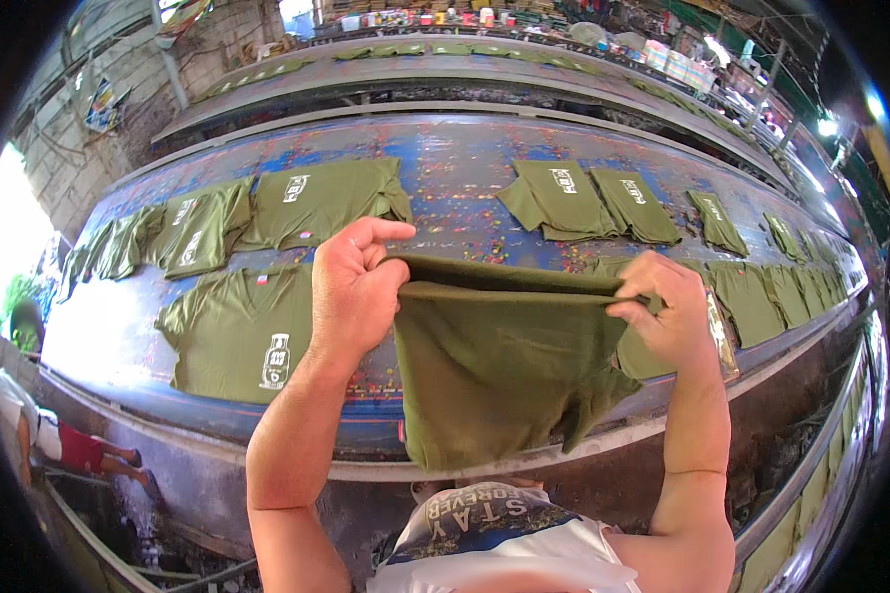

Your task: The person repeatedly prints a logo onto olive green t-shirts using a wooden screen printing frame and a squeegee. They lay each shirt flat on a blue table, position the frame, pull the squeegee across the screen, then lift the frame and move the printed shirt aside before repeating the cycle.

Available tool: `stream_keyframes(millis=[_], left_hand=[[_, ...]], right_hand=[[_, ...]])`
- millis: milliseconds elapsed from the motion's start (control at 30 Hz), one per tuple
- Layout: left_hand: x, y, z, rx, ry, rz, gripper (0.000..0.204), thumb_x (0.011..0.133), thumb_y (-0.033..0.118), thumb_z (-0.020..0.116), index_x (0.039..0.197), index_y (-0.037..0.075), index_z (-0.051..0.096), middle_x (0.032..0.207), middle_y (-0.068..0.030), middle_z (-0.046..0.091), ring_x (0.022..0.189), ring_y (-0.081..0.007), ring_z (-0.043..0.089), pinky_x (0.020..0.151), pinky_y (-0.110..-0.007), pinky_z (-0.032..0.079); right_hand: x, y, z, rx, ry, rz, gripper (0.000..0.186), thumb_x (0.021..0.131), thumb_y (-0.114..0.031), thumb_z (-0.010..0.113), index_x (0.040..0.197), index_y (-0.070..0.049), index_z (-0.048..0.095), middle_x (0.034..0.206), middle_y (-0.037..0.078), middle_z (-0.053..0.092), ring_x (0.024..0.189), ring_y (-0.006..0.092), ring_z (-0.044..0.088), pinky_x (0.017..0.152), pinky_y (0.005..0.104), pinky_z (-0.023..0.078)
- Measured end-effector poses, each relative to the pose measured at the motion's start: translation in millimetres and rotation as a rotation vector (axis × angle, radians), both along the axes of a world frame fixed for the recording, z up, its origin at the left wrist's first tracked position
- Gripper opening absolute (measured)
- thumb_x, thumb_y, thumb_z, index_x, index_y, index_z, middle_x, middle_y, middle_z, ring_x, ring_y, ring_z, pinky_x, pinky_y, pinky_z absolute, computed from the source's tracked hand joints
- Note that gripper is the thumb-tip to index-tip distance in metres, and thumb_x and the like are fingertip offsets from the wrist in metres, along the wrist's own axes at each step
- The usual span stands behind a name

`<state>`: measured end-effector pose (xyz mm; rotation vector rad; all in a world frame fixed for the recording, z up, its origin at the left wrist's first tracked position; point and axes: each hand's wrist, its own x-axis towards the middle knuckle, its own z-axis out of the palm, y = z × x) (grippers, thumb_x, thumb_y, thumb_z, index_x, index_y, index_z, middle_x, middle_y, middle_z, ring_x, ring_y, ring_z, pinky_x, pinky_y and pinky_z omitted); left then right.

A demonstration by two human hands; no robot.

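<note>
An olive green T-shirt point(494, 366) hangs between my two hands, its upper edge pulled taut and folded over, its lower part dangling in front of the table's near edge. My left hand point(351, 287) grips the left corner, with the index finger pointing out to the right. At the right corner, the fingers and thumb of my right hand point(660, 308) pinch the cloth. Left of my left hand, another olive T-shirt point(232, 331) lies flat with a white print near its hem. Behind my right hand, more olive cloth is partly hidden.
A long table point(455, 208) with blue, paint-speckled patches carries rows of printed olive shirts point(564, 198). Further tables point(445, 74) with shirts stand behind it. Colourful containers point(435, 18) line the back. At the far left is another person point(69, 440) in red shorts. A rail point(811, 445) runs along the right.
</note>
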<state>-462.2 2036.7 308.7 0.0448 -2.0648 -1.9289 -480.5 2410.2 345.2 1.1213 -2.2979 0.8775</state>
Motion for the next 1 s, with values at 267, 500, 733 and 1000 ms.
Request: stream_keyframes(millis=[267,500,733,1000], left_hand=[[-114.0,6.6,-14.2,-0.070,-0.131,0.050,0.032,0.091,-0.005,0.063,0.118,-0.005,0.079,0.074,-0.0040,0.069,0.056,-0.0134,0.062,0.051,-0.032,0.051],[-244.1,-2.5,-35.3,-0.306,0.297,0.314,0.035,0.090,-0.002,0.067,0.123,-0.002,0.080,0.067,0.0023,0.054,0.061,-0.0097,0.051,0.059,-0.032,0.051],[-251.3,3.4,-179.5,-0.551,-0.039,0.413,0.047,0.093,0.012,0.081,0.139,0.003,0.075,0.076,-0.0089,0.070,0.073,-0.0280,0.072,0.074,-0.046,0.058],[-94.6,5.4,-255.0,-0.547,-0.105,0.029,0.038,0.099,0.009,0.081,0.136,0.003,0.077,0.094,-0.0145,0.079,0.084,-0.0289,0.080,0.076,-0.043,0.063]], right_hand=[[-139.5,-17.8,-33.7,0.160,-0.035,-0.107,0.027,0.086,0.011,0.080,0.109,-0.001,0.077,0.099,0.017,0.074,0.097,0.0363,0.078,0.086,0.0441,0.060],[-287.9,-35.6,-80.9,-0.256,0.158,-0.180,0.026,0.087,0.015,0.076,0.107,-0.001,0.077,0.102,0.015,0.075,0.096,0.0334,0.077,0.087,0.0419,0.062],[-317.4,-41.9,-208.5,-0.145,-0.037,-0.146,0.022,0.091,0.013,0.071,0.108,0.001,0.076,0.112,0.016,0.077,0.103,0.0362,0.077,0.088,0.0410,0.062],[-205.8,-31.5,-278.4,-0.033,-0.443,-0.074,0.018,0.094,0.003,0.076,0.112,-0.003,0.078,0.115,0.017,0.077,0.104,0.0408,0.077,0.092,0.0468,0.064]])
